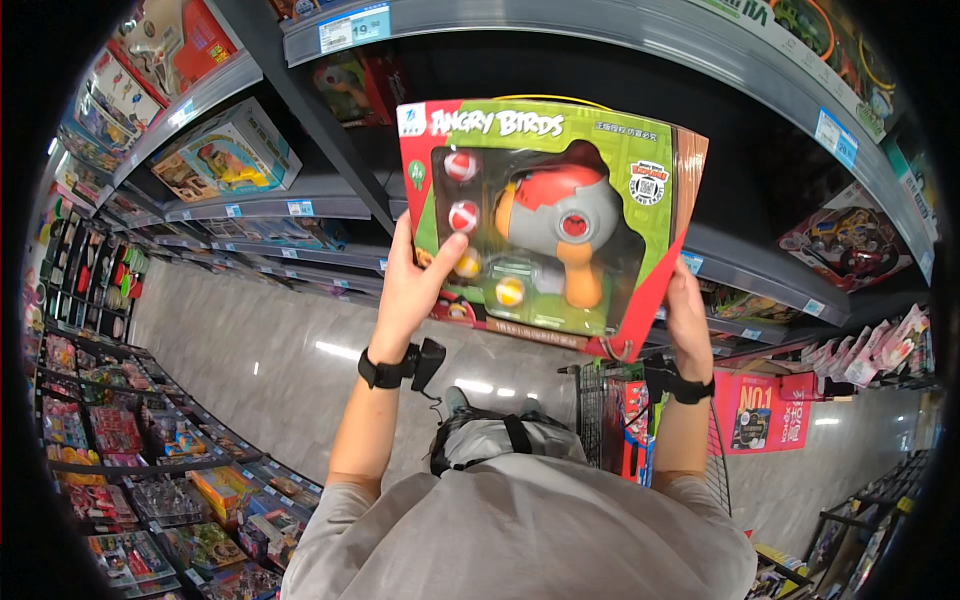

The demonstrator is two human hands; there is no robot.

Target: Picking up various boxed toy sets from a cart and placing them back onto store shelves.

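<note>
Both of my hands hold up an Angry Birds toy box (645,277) in front of the shelves, tilted slightly. My left hand (420,285) grips its lower left side, thumb over the clear window. On the right edge lies my right hand (688,315), its fingers partly hidden behind the box. Through the window show a grey and red bird-shaped toy with an orange handle (577,225) and several small balls, red-white and yellow-white. A dark strap with a small device is on each wrist.
Grey store shelves (330,202) with boxed toys (232,154) rise ahead. A wire shopping cart (589,420) holding colourful packages (634,442) stands at my right. Racks of packaged toys (112,427) line the left. A pink sign (772,427) is beyond the cart.
</note>
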